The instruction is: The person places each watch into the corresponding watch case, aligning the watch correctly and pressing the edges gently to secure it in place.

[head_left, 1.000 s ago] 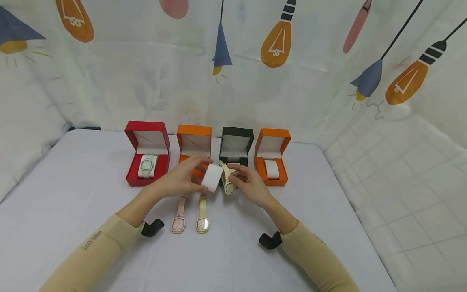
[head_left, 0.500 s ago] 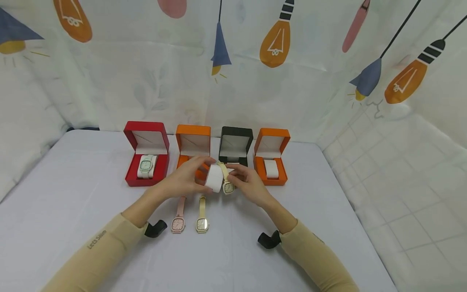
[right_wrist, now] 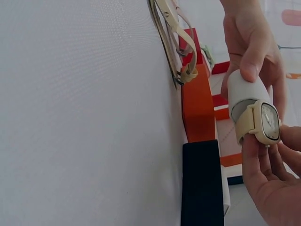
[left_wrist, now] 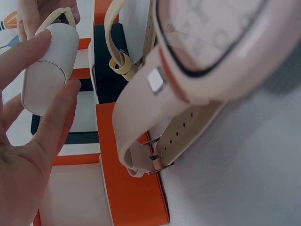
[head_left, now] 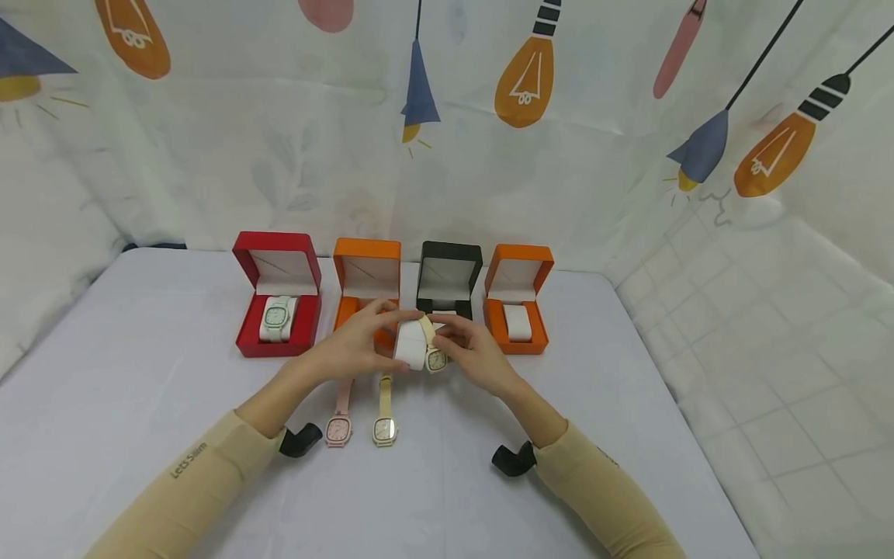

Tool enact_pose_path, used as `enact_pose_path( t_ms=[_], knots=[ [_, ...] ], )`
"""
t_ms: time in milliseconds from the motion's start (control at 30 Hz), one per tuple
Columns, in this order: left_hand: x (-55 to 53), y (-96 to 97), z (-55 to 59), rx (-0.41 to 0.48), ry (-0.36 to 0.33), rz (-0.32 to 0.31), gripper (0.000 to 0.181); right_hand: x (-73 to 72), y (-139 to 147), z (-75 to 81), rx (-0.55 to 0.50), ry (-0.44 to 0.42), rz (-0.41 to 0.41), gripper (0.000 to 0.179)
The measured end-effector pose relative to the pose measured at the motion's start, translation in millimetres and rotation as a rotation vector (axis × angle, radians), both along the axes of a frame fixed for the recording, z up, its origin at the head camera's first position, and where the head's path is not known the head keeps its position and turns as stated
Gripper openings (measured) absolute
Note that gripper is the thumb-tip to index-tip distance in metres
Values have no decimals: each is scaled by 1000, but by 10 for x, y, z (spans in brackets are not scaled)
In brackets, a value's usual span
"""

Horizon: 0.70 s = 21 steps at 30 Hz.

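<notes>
Between the thumb and fingers of my left hand (head_left: 356, 341) is a white watch pillow (head_left: 409, 345). My right hand (head_left: 482, 353) pinches a cream watch (head_left: 436, 359) by its case and strap. In the right wrist view the strap loop (right_wrist: 246, 123) of this watch sits at the end of the pillow (right_wrist: 247, 90), overlapping it. Both hands are above the table in front of the middle boxes. A pink watch (head_left: 338, 429) and a pale yellow watch (head_left: 384, 429) lie on the cloth nearer to me.
Four-sided open boxes stand in a row: a red box (head_left: 244, 335) holding a pale green watch (head_left: 276, 316), an orange box (head_left: 345, 310), a black box (head_left: 464, 308) and another orange box (head_left: 538, 334) with a white pillow (head_left: 518, 323). A printed curtain (head_left: 461, 186) hangs behind.
My left hand has brought the pillow rightward, up against the cream watch, and turned it more upright. My right hand has stayed almost in place with the watch.
</notes>
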<state>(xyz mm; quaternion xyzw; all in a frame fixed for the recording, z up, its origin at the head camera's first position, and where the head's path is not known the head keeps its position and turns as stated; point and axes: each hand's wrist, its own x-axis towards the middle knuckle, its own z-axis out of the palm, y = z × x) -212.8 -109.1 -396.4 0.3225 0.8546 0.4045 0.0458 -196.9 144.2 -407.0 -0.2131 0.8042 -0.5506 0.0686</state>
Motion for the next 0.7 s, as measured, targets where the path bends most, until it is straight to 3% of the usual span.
enact_pose_path(
  t_ms=[267, 400, 567, 700],
  knots=[
    [-4, -26, -14, 16, -28, 5, 75, 14, 17, -1, -31, -47, 27, 47],
    [-37, -61, -55, 54, -44, 3, 73, 30, 35, 8, -68, -62, 79, 55],
    [-67, -102, -86, 87, -79, 6, 74, 36, 54, 11, -110, -29, 168, 65],
    [-58, -118, -60, 115, -123, -2, 74, 37, 63, 7, -112, 18, 193, 68]
  ],
)
